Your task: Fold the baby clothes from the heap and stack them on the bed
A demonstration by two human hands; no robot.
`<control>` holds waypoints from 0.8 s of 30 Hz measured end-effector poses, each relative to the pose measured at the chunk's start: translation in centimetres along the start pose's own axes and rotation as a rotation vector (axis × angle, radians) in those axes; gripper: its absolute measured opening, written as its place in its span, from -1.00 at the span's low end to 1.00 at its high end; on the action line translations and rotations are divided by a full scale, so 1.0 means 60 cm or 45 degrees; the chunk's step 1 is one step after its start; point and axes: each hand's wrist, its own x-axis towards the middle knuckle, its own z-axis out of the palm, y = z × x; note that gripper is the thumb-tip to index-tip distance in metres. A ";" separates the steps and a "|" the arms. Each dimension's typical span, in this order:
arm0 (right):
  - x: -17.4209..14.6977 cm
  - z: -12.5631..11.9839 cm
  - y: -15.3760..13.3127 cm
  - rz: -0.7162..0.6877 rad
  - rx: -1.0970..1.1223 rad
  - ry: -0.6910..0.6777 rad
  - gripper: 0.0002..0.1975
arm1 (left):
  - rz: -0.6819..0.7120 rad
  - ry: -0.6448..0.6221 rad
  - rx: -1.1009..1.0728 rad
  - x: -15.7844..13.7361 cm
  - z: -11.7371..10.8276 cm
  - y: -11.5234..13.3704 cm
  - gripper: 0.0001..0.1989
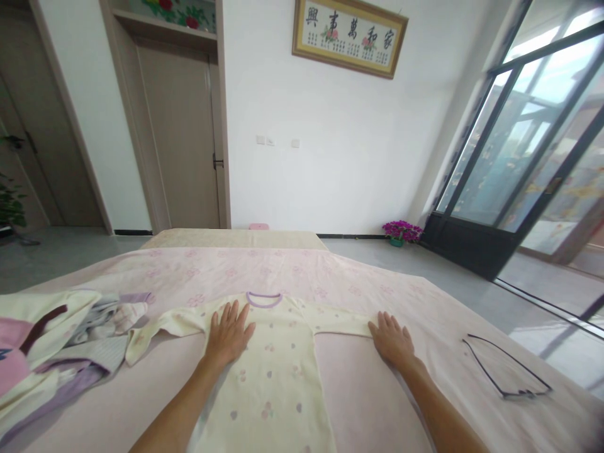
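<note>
A pale yellow long-sleeved child's top with a purple neckband and small printed motifs lies spread out, neckline away from me. My left hand rests flat on its left shoulder area, fingers stretched out. Over the cuff end of the right sleeve lies my right hand, palm down with its fingers extended. That sleeve runs straight out sideways, while the left sleeve is bent and wrinkled. The top's lower end runs out of view at the bottom.
A pink flowered cloth covers the surface. Several crumpled garments are heaped at the left. Black-framed glasses lie at the right. Beyond the far edge stand a pink stool and a pot of purple flowers.
</note>
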 end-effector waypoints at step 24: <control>-0.062 -0.026 -0.149 -0.556 0.158 0.005 -0.34 | 0.017 -0.004 0.020 0.001 0.004 -0.006 -0.38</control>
